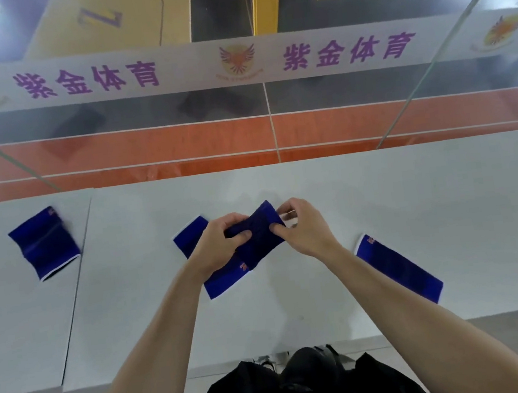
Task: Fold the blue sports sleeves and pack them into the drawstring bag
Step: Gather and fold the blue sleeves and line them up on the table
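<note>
left hand [221, 243]: curled on the held sleeve [263, 228]; its left end is pinched by thumb and fingers
right hand [304, 230]: fingers are curled; the same sleeve's right edge is pinched
held sleeve: blue, bunched; kept between both hands over the table [347, 185] middle
second sleeve [221, 284]: laid flat under the left hand; partly hidden
third sleeve [45, 244]: laid far left, well apart
fourth sleeve [400, 268]: laid flat, just beside the right forearm
black cloth [307, 386]: seen below the near table edge; whether it is the bag cannot be told
</note>
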`<state>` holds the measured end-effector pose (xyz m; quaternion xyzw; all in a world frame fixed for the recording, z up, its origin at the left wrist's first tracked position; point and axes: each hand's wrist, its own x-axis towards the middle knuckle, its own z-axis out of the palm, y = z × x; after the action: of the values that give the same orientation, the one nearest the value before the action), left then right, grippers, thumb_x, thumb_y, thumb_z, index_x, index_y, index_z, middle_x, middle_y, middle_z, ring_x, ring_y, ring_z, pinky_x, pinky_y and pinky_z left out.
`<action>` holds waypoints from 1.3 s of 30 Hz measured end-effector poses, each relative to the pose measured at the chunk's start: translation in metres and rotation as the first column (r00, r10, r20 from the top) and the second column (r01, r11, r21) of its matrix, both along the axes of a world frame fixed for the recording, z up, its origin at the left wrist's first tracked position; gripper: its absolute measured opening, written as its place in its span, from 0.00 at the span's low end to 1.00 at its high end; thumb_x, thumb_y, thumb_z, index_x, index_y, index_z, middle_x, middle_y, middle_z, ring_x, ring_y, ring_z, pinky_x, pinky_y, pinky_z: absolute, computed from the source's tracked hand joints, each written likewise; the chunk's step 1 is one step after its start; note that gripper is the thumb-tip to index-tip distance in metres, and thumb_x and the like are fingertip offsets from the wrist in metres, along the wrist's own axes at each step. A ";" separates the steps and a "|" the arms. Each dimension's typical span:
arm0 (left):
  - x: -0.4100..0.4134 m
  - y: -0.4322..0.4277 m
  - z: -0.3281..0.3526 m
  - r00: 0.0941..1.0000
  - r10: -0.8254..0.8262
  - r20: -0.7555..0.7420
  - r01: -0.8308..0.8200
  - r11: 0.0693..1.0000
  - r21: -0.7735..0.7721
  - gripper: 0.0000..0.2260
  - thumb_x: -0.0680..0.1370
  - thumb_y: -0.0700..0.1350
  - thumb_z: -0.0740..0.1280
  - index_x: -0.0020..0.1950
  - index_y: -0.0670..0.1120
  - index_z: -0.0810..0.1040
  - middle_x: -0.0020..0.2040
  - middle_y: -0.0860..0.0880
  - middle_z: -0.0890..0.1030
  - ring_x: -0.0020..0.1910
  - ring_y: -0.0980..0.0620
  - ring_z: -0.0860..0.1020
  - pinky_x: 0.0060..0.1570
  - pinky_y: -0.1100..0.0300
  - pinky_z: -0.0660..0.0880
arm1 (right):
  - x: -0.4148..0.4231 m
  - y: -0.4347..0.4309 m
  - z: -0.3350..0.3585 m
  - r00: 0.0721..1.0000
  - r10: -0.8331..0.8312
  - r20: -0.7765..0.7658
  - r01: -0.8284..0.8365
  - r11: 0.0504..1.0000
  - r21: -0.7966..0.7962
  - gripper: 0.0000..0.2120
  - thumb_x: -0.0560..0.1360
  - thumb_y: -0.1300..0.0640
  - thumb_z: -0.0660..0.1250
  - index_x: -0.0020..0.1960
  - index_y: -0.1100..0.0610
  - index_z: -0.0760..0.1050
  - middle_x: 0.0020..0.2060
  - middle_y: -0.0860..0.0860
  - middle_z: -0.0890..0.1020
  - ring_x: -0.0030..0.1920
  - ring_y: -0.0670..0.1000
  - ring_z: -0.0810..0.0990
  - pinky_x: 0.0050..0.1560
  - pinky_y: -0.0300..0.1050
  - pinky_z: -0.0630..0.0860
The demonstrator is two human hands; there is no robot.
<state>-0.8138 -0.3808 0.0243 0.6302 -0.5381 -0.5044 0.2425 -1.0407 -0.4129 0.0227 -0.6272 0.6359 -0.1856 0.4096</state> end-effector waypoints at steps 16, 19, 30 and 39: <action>0.034 0.104 0.001 0.935 0.355 -0.012 -0.348 0.922 0.169 0.15 0.79 0.40 0.80 0.64 0.48 0.86 0.55 0.50 0.91 0.55 0.49 0.89 0.59 0.44 0.87 | 0.039 0.054 -0.017 0.957 0.129 0.259 -0.147 0.988 0.052 0.10 0.84 0.47 0.72 0.59 0.52 0.85 0.50 0.41 0.88 0.52 0.42 0.85 0.51 0.40 0.81; 0.053 0.124 0.004 0.928 0.340 0.151 -0.347 0.938 0.022 0.14 0.77 0.41 0.81 0.60 0.51 0.85 0.51 0.54 0.90 0.51 0.53 0.88 0.54 0.53 0.85 | 0.064 0.063 -0.012 0.962 0.203 0.182 -0.210 0.977 0.018 0.13 0.84 0.44 0.71 0.53 0.54 0.83 0.45 0.43 0.87 0.46 0.41 0.85 0.43 0.36 0.78; 0.201 0.200 0.005 0.830 0.550 -0.093 -0.551 0.834 0.020 0.07 0.85 0.49 0.74 0.58 0.47 0.87 0.50 0.49 0.91 0.51 0.47 0.89 0.52 0.47 0.88 | 0.211 0.113 0.008 0.907 0.359 0.222 -0.388 0.916 0.105 0.12 0.83 0.50 0.75 0.63 0.49 0.78 0.47 0.50 0.90 0.41 0.51 0.91 0.46 0.56 0.89; 0.336 0.244 0.013 0.763 0.459 0.455 -0.359 0.886 -0.293 0.12 0.83 0.57 0.72 0.58 0.50 0.83 0.50 0.53 0.88 0.44 0.49 0.85 0.44 0.49 0.85 | 0.368 0.178 0.027 0.942 0.334 0.026 -0.333 0.925 0.183 0.13 0.77 0.47 0.79 0.49 0.56 0.82 0.34 0.49 0.90 0.35 0.46 0.90 0.46 0.48 0.86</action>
<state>-0.4779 -0.1371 0.0377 0.8177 -0.4767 -0.1998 0.2535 -0.6731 -0.2346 0.0497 -0.6861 0.5357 -0.0518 0.4896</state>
